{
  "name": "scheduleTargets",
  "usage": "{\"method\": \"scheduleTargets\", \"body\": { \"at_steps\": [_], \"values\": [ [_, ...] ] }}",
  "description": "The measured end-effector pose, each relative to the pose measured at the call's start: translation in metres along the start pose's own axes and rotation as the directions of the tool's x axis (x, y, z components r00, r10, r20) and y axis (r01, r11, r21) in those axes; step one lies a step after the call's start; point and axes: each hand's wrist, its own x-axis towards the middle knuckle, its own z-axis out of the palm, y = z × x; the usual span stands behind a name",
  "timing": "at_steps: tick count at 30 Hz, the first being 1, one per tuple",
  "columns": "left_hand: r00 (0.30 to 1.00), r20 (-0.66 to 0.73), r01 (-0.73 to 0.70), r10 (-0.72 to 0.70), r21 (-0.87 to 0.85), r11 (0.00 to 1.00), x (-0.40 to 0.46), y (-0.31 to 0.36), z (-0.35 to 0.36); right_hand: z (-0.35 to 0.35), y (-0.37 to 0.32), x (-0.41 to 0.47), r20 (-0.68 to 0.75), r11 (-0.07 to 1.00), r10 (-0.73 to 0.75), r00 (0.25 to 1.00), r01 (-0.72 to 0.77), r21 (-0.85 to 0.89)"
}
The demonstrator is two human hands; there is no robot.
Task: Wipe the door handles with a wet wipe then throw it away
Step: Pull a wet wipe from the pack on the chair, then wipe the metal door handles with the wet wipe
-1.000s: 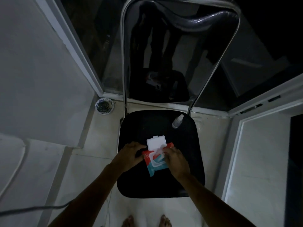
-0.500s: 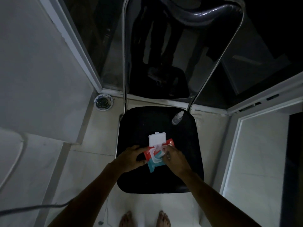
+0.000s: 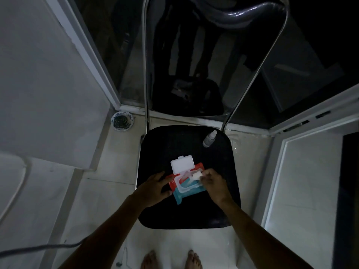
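A red and teal pack of wet wipes (image 3: 186, 192) lies on the black chair seat (image 3: 186, 144), its white flip lid (image 3: 182, 163) standing open. My left hand (image 3: 153, 188) rests on the pack's left end and holds it down. My right hand (image 3: 212, 184) pinches a white wet wipe (image 3: 196, 175) that sticks up out of the pack's opening. No door handle shows in this view.
A small clear spray bottle (image 3: 209, 139) lies at the seat's back right. A patterned bowl (image 3: 122, 120) sits on the floor by the wall corner. Dark glass panels rise behind the chair, a white door frame (image 3: 275, 181) stands at right, and a cable (image 3: 38, 247) crosses the floor at left.
My right hand has gone from the pack's opening to pinching a wipe and drawing it up and to the right. The left hand stays on the pack.
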Motion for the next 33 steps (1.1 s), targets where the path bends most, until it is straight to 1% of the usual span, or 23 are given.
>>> {"method": "scheduleTargets", "body": {
  "at_steps": [3,6,8,10,13,15,17,19,21,22,25,27,29,31,33],
  "values": [
    [1.0,0.006,0.008,-0.008,0.014,1.0,-0.001,0.001,0.0,-0.002,-0.004,-0.003,-0.035,0.981,0.065,0.997,-0.058,0.186],
    [1.0,0.011,0.005,-0.005,-0.015,1.0,-0.002,0.001,-0.001,-0.006,-0.011,-0.01,-0.082,0.911,0.103,0.991,-0.061,0.407],
    [1.0,-0.005,-0.006,0.006,-0.062,0.998,-0.004,0.001,-0.006,-0.01,-0.016,-0.014,-0.086,0.89,0.077,0.993,-0.029,0.456],
    [0.999,-0.042,0.004,-0.009,-0.104,0.995,-0.007,0.007,-0.018,-0.016,-0.025,-0.019,-0.072,0.89,0.042,0.997,-0.004,0.456],
    [0.982,-0.172,0.053,-0.082,-0.169,0.984,-0.015,0.019,-0.048,-0.029,-0.05,-0.031,-0.041,0.871,-0.028,0.999,0.044,0.489],
    [0.949,-0.294,0.019,-0.111,-0.297,0.955,-0.024,0.03,-0.076,-0.043,-0.076,-0.043,-0.016,0.871,-0.102,0.995,0.097,0.482],
    [0.918,-0.38,-0.079,-0.114,-0.456,0.887,-0.041,0.047,-0.108,-0.057,-0.106,-0.059,-0.002,0.865,-0.18,0.984,0.159,0.476],
    [0.893,-0.443,-0.216,-0.086,-0.587,0.78,-0.069,0.071,-0.144,-0.075,-0.144,-0.085,0.003,0.844,-0.243,0.97,0.209,0.495],
    [0.887,-0.461,-0.329,-0.029,-0.675,0.66,-0.092,0.095,-0.17,-0.086,-0.168,-0.103,0.022,0.845,-0.316,0.949,0.271,0.461],
    [0.877,-0.481,-0.382,0.007,-0.686,0.619,-0.11,0.107,-0.188,-0.095,-0.184,-0.116,0.024,0.845,-0.369,0.929,0.325,0.425],
    [0.855,-0.506,-0.479,0.113,-0.687,0.547,-0.172,0.144,-0.234,-0.12,-0.224,-0.162,0.048,0.833,-0.509,0.86,0.477,0.281],
    [0.833,-0.521,-0.542,0.188,-0.697,0.469,-0.209,0.166,-0.257,-0.137,-0.247,-0.193,0.08,0.809,-0.571,0.817,0.542,0.228],
    [0.823,-0.509,-0.566,0.252,-0.705,0.427,-0.239,0.184,-0.27,-0.152,-0.266,-0.222,0.107,0.789,-0.605,0.789,0.577,0.209],
    [0.809,-0.502,-0.587,0.305,-0.682,0.435,-0.26,0.2,-0.274,-0.164,-0.277,-0.247,0.099,0.77,-0.631,0.77,0.605,0.202],
    [0.791,-0.52,-0.61,0.322,-0.64,0.467,-0.281,0.216,-0.281,-0.18,-0.288,-0.273,0.081,0.765,-0.638,0.766,0.619,0.176]
  ]
}}
